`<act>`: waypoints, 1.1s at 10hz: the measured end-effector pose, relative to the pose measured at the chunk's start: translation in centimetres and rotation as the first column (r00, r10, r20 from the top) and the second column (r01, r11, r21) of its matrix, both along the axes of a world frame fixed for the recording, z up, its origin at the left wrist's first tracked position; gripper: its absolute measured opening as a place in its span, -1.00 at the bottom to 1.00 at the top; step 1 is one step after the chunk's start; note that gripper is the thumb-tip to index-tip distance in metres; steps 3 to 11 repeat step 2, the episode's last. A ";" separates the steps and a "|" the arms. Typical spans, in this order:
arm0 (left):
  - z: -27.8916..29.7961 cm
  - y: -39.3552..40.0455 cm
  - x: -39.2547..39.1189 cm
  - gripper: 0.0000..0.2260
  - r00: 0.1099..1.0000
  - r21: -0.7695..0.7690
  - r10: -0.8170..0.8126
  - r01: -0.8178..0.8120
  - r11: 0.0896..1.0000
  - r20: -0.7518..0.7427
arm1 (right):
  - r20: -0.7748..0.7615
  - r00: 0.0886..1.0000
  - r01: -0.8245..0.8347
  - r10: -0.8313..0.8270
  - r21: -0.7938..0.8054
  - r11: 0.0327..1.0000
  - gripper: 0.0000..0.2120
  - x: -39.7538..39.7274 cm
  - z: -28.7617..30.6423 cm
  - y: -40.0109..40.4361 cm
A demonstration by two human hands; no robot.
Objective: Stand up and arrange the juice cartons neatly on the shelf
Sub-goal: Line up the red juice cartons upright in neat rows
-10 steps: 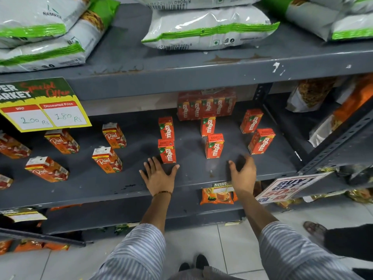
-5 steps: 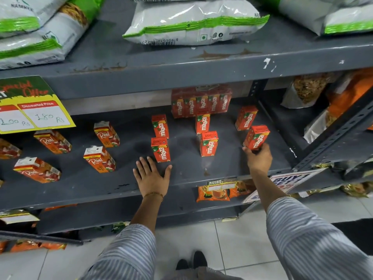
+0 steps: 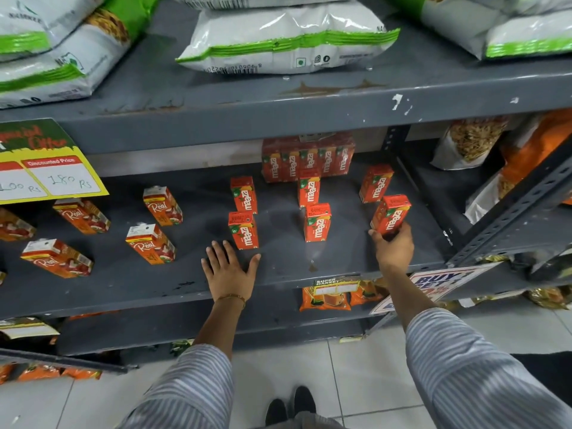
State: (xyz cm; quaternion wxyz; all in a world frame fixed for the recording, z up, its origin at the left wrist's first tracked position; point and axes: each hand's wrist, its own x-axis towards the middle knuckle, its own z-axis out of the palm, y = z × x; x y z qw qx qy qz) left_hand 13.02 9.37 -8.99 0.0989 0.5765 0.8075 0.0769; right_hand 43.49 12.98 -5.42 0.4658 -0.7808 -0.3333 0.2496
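Several small red Maaza juice cartons stand upright on the grey shelf (image 3: 340, 264). My right hand (image 3: 393, 247) grips the front right Maaza carton (image 3: 392, 213) at its base. Another carton (image 3: 375, 183) stands just behind it. My left hand (image 3: 229, 269) lies flat on the shelf, fingers spread, right in front of a front Maaza carton (image 3: 244, 230). More cartons (image 3: 317, 222) stand in the middle. A shrink-wrapped Maaza pack (image 3: 308, 159) sits at the back. Several Real cartons (image 3: 151, 244) stand scattered on the left part of the shelf.
White and green snack bags (image 3: 288, 38) lie on the upper shelf. A yellow price sign (image 3: 49, 171) hangs at the left. A slanted metal upright (image 3: 510, 209) borders the shelf on the right. Orange packets (image 3: 325, 300) and a promo sign (image 3: 433, 281) hang below.
My right hand moved from the shelf's front edge to the front right Maaza carton and closed around it. My left hand stayed flat on the shelf.
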 end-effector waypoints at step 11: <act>1.0 -1.4 0.0 -0.25 0.998 -0.064 -0.050 0.052 0.997 0.037 | 0.107 0.991 -0.076 0.078 -0.016 0.997 -0.52 -0.7 -0.7 -2.1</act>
